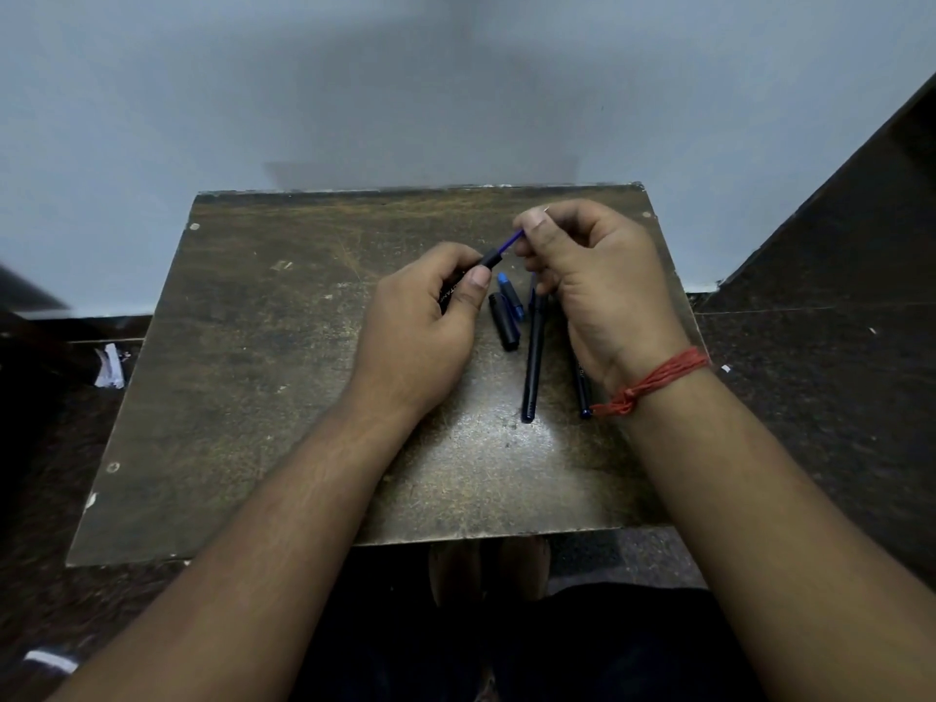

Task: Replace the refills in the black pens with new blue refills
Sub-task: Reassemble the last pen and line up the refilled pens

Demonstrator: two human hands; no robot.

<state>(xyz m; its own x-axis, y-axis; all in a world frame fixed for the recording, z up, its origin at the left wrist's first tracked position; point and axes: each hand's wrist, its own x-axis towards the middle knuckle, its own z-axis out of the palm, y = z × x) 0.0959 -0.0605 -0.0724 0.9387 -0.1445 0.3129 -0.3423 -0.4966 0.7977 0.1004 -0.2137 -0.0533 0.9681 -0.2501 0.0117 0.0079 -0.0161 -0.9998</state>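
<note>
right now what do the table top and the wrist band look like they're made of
Table top: seems to be wood board with a dark worn laminate or varnish; scratches, chipped pale edges and a dull glare patch show. Wrist band: looks like red cotton thread, matte, wound in several strands and knotted on the right wrist.

Setting: we read it as a plain indoor room, likely a home | scuffed wooden board [243, 377] as worktop | bare pale wall [354, 83] | dark speckled stone floor [810, 397] | paper scrap [109, 367] on floor
</note>
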